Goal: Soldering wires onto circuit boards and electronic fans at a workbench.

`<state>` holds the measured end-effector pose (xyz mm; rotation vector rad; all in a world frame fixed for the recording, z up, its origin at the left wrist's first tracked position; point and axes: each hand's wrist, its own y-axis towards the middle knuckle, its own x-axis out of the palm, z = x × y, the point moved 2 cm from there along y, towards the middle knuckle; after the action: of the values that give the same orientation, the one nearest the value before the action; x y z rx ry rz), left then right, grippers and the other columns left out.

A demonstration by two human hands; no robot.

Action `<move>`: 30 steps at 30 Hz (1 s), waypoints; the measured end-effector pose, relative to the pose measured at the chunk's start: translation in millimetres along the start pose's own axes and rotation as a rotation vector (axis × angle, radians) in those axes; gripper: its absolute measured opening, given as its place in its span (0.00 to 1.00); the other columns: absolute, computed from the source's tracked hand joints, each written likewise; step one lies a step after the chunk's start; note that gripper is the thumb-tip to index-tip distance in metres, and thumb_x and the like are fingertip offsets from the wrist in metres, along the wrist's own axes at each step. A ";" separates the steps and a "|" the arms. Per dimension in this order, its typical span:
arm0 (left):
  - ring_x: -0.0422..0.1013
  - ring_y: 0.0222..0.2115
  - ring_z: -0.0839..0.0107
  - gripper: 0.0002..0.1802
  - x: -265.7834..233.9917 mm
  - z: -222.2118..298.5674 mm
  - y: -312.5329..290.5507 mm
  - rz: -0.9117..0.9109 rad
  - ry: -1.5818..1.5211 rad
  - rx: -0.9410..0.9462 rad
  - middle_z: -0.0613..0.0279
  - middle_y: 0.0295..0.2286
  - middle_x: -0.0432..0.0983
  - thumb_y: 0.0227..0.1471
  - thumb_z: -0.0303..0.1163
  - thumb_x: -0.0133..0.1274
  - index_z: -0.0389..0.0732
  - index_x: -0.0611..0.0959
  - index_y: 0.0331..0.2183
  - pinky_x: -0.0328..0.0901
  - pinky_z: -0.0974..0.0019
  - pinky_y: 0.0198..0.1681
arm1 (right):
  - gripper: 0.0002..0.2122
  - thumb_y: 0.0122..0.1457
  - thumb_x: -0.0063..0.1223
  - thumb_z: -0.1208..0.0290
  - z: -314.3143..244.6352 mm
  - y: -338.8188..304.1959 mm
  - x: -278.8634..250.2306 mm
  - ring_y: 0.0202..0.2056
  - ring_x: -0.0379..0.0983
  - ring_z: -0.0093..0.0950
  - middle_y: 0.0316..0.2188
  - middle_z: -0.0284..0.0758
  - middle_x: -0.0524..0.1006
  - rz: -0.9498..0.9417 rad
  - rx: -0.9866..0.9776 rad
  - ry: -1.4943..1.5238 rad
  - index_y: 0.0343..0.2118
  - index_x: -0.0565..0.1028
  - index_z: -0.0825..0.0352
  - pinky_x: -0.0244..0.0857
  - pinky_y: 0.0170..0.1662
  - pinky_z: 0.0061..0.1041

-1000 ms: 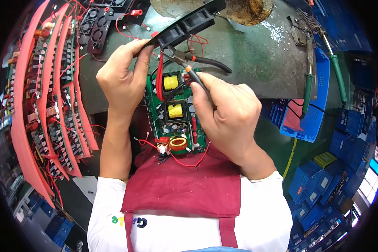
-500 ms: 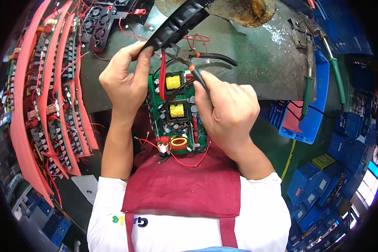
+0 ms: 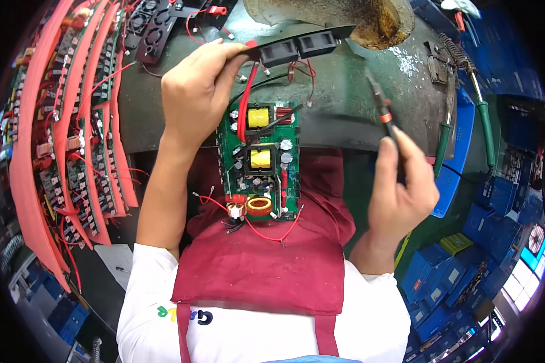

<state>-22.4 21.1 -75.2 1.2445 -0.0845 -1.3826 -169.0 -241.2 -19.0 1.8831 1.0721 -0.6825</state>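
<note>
My left hand (image 3: 197, 91) pinches the left end of a black fan panel (image 3: 300, 48), a long plate with two square fans on it. The panel hangs over the bench, beyond a green circuit board (image 3: 292, 181). Two yellow-wound transformers (image 3: 260, 117) and a copper toroid coil (image 3: 259, 206) stand on that board. Thick red wires (image 3: 243, 112) run from the board up toward the panel. Off to the right, my right hand (image 3: 404, 187) is closed around pliers (image 3: 386, 115) with dark handles and orange bands. The pliers are smeared by motion and apart from the panel.
Red foam sheets (image 3: 27, 151) with rows of circuit boards stand at the left. More black fan panels (image 3: 157, 36) lie at the far left. A soldering iron (image 3: 483, 115) with a green handle rests near a blue tray (image 3: 460, 133). Solder bits (image 3: 404, 60) lie by a stained container (image 3: 381, 27).
The pliers have moved away from the panel's wires to the right with my right hand. My left hand has turned the fan panel from a steep slant to nearly level.
</note>
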 end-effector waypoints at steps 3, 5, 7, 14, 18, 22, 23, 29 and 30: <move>0.83 0.36 0.54 0.09 2.9 -15.1 1.0 -0.167 -0.181 -0.152 0.49 0.36 0.86 0.60 0.25 0.64 0.35 0.88 0.43 0.75 0.61 0.41 | 0.08 0.64 0.67 0.69 40.0 11.9 17.8 0.30 0.81 0.36 0.31 0.35 0.86 0.061 -0.025 -0.172 0.44 0.87 0.63 0.67 0.37 0.35; 0.83 0.37 0.53 0.10 9.0 -24.0 0.5 -0.255 -0.227 -0.194 0.49 0.37 0.86 0.61 0.25 0.63 0.36 0.88 0.45 0.75 0.61 0.42 | 0.12 0.65 0.66 0.66 62.7 14.7 33.2 0.39 0.81 0.39 0.38 0.36 0.86 -0.070 -0.015 -0.352 0.49 0.86 0.61 0.68 0.42 0.39; 0.83 0.40 0.52 0.14 9.9 -27.2 0.1 -0.403 -0.278 -0.236 0.49 0.39 0.86 0.62 0.26 0.61 0.39 0.87 0.50 0.75 0.59 0.45 | 0.17 0.64 0.66 0.67 67.6 13.9 46.9 0.52 0.77 0.42 0.51 0.39 0.82 -0.096 -0.038 -0.416 0.55 0.84 0.62 0.69 0.52 0.42; 0.83 0.39 0.66 0.16 -33.3 1.8 -27.8 -0.064 -0.128 -0.459 0.54 0.39 0.87 0.62 0.29 0.66 0.35 0.86 0.50 0.75 0.62 0.46 | 0.20 0.64 0.64 0.74 40.9 26.3 67.8 0.59 0.74 0.49 0.59 0.47 0.78 -0.033 -0.163 0.024 0.60 0.80 0.65 0.67 0.63 0.44; 0.70 0.31 0.84 0.11 -64.9 21.4 -83.5 -0.074 -0.326 -0.916 0.71 0.30 0.77 0.68 0.32 0.62 0.34 0.81 0.39 0.67 0.74 0.36 | 0.26 0.63 0.64 0.76 32.2 49.3 89.3 0.64 0.70 0.52 0.65 0.48 0.74 -0.099 -0.303 0.113 0.65 0.75 0.63 0.65 0.67 0.46; 0.71 0.32 0.82 0.17 -77.0 44.6 -135.4 -0.259 -0.453 -1.144 0.69 0.30 0.78 0.69 0.39 0.62 0.33 0.81 0.40 0.69 0.72 0.37 | 0.32 0.62 0.66 0.75 20.2 73.4 101.1 0.69 0.66 0.50 0.69 0.49 0.70 -0.222 -0.408 0.128 0.71 0.70 0.59 0.62 0.70 0.43; 0.73 0.34 0.80 0.20 -76.7 51.7 -143.4 -0.343 -0.461 -1.171 0.66 0.32 0.80 0.68 0.42 0.64 0.32 0.81 0.45 0.71 0.70 0.39 | 0.32 0.62 0.66 0.75 19.8 77.2 106.3 0.69 0.66 0.50 0.69 0.49 0.70 -0.223 -0.412 0.135 0.71 0.70 0.59 0.62 0.70 0.43; 0.73 0.55 0.70 0.39 -46.8 78.5 -152.7 -0.203 -1.012 -1.228 0.54 0.54 0.76 0.61 0.41 0.71 0.31 0.69 0.61 0.68 0.61 0.62 | 0.29 0.58 0.71 0.74 18.4 77.8 115.5 0.53 0.76 0.47 0.52 0.45 0.77 -0.369 -0.342 0.149 0.64 0.77 0.59 0.71 0.57 0.41; 0.77 0.50 0.69 0.41 -44.7 77.7 -153.0 -0.153 -0.888 -1.263 0.52 0.51 0.79 0.57 0.47 0.74 0.33 0.72 0.59 0.73 0.62 0.54 | 0.27 0.57 0.72 0.74 17.4 74.6 115.0 0.49 0.76 0.46 0.48 0.44 0.77 -0.356 -0.322 0.192 0.61 0.79 0.59 0.72 0.53 0.41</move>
<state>-191.1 51.9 -120.4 -0.4355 0.2499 -1.5788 -48.9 -229.4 -86.4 1.5168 1.5646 -0.4917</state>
